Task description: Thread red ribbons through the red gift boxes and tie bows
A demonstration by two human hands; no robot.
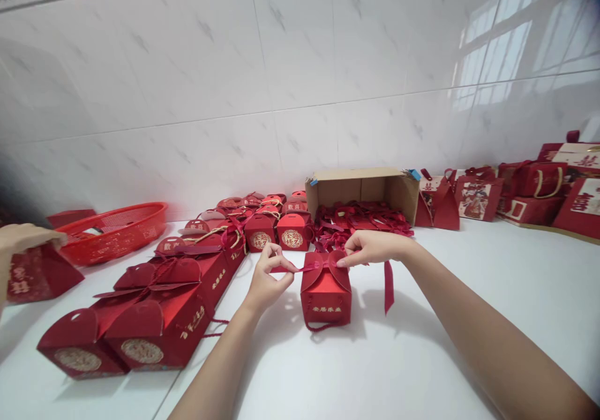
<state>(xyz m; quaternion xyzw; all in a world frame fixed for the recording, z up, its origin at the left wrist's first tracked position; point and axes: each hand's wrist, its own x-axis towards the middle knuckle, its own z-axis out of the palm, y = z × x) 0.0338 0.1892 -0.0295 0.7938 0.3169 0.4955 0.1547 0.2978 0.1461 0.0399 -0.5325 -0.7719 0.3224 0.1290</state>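
Observation:
A small red gift box [326,296] with gold lettering stands upright on the white table between my hands. Across its folded top flaps runs a dark red ribbon [309,268]. My left hand [272,274] pinches one side of this ribbon just left of the box. At the box's right top edge, my right hand [370,249] is closed with thumb and finger on the ribbon; a loose ribbon end [389,287] hangs below that hand. A twisted red cord [323,327] droops at the front of the box.
Behind lies an open cardboard carton [363,175] with a heap of red ribbons [360,217]. Rows of red boxes [154,320] fill the left. A red plastic basket [122,232] and another person's hand [28,239] are farther left. Decorated boxes [478,198] stand at right.

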